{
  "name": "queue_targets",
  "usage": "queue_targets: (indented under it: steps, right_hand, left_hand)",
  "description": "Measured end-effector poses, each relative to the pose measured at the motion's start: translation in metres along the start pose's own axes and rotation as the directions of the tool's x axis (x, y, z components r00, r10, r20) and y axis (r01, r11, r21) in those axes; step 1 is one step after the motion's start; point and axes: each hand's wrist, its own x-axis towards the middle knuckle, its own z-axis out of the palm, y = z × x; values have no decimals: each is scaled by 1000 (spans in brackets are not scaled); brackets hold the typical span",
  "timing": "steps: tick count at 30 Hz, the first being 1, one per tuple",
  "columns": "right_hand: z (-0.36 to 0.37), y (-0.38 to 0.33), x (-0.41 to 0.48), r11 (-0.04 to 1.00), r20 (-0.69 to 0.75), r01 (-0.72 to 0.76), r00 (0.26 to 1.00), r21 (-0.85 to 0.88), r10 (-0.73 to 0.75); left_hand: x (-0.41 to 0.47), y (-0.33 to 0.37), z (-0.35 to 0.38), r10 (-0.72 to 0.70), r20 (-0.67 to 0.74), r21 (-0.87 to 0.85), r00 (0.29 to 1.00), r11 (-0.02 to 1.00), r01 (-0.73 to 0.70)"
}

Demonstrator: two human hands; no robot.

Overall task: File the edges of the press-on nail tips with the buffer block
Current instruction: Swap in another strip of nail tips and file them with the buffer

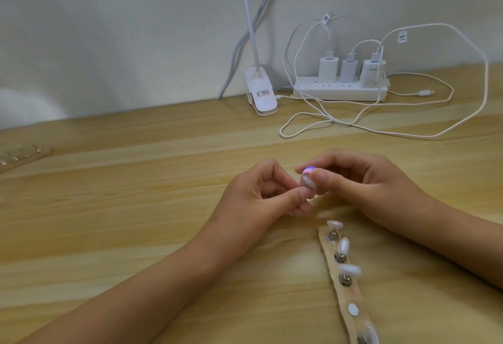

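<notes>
Both hands meet over the middle of the wooden table, a little toward its right side. The right hand has its fingers curled and pinches the buffer block between thumb and forefinger. Only a small part of the block shows: a rounded end with a purple band on top and a pink band under it. The rest is covered by the fingers.

Directly under the block there is one press-on nail tip, a white, glossy oval. It touches the block. The left hand holds this tip from below, the thumb pressed at its lower end and the other fingers curled under it. How the tip is fixed underneath I cannot tell.

Toward the near right corner lies a beige holder strip with small metal stands. Several more white nail tips sit on it, some of them tilted.

At the left edge a second strip lies, a little blurred. Along the far edge stand a white clip lamp and a white power strip with three chargers, and white cables loop over the table beside it.
</notes>
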Motion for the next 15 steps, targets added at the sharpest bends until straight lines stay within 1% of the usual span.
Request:
queue_targets:
  steps: [3, 6, 9, 13, 15]
  right_hand:
    - [-1, -1, -1, 997, -97, 82, 992, -1, -82]
    - [0, -1, -1, 999, -59, 54, 997, -4, -54]
    - [0, -2, -2, 994, -109, 112, 988, -9, -112]
    - [1, -2, -1, 998, -61, 57, 997, 7, -57]
    - [0, -1, -2, 996, -95, 91, 991, -1, -90]
  left_hand:
    - [0, 0, 0, -8, -1, -12, 1000, 1000, 8]
    - [0, 0, -1, -4, 4, -6, 1000, 1000, 4]
    - [0, 0, -1, -4, 2, -11, 1000, 1000, 4]
    - [0, -1, -1, 2, 3, -6, 1000, 1000, -2]
    - [0, 0, 0, 0, -1, -10, 1000, 1000, 0]
